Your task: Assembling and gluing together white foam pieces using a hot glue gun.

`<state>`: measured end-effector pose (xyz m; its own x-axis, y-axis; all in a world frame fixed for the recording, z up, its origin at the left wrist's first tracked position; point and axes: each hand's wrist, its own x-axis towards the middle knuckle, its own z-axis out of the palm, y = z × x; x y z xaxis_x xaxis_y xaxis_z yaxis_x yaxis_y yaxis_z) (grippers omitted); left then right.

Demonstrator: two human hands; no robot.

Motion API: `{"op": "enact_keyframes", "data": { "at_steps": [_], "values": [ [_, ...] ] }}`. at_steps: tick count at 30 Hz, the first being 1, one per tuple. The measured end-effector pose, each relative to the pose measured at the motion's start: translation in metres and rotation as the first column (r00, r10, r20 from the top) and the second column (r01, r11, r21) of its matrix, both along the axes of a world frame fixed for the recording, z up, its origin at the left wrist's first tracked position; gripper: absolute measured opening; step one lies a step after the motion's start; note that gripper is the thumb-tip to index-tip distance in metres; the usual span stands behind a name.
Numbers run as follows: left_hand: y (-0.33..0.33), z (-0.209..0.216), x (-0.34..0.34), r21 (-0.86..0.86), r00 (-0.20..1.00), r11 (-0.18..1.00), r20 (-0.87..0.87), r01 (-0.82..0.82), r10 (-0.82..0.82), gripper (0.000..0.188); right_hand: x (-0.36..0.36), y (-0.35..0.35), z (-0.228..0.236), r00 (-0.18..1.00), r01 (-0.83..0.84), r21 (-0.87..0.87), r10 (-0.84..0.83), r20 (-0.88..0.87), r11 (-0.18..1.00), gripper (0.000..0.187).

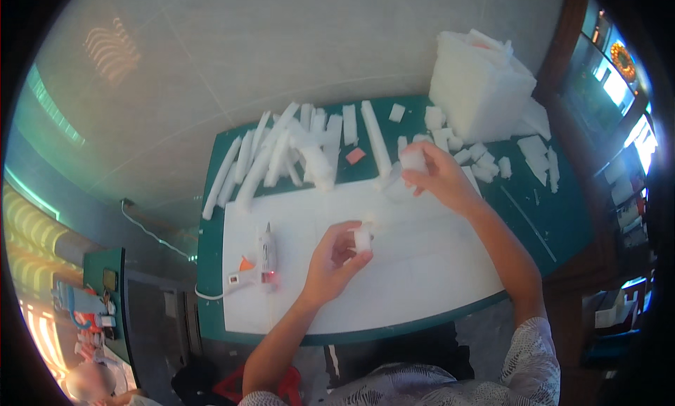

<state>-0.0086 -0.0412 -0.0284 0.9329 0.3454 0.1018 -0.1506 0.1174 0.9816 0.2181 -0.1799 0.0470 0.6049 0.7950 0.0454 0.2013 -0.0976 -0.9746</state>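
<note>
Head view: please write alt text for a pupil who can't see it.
A person's left hand and right hand each hold a small white block over a white board on a green table. A glue gun rests at the board's left; beyond the board are white strips, small chunks and a large block.

And here's the left hand (329, 262) over the middle of the white board (415, 265), gripping a small foam block (363, 239), while the right hand (444, 179) pinches a second foam block (413, 160) up by the board's far edge! Near the board's left edge sits the glue gun (267, 257), and what a crowd of foam strips (278, 149) at the tabletop's (527, 230) far left corner, with a big white block (478, 89) towering at the far right!
</note>
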Motion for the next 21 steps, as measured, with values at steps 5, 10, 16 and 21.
{"op": "enact_keyframes", "data": {
  "at_steps": [5,10,16,21],
  "values": [
    [-0.002,0.006,0.006,-0.131,0.998,0.989,-0.006,0.061,-0.062,0.052,-0.066,-0.025,-0.017,0.985,-0.071,-0.010,0.072,0.155,0.997,0.044],
    [-0.007,0.013,0.006,-0.157,0.998,0.987,-0.027,0.043,-0.048,0.052,-0.090,-0.027,-0.040,0.987,-0.125,0.073,0.117,0.112,0.989,0.054],
    [-0.009,0.005,0.004,-0.167,1.000,0.986,-0.025,-0.005,0.000,0.051,-0.111,-0.022,-0.047,0.999,0.027,0.149,-0.031,0.030,0.988,0.055],
    [-0.008,0.005,0.004,-0.170,0.999,0.984,-0.018,-0.046,0.043,0.052,-0.119,-0.022,-0.049,0.997,-0.052,0.171,0.042,0.064,0.984,0.054]
  ]
}}
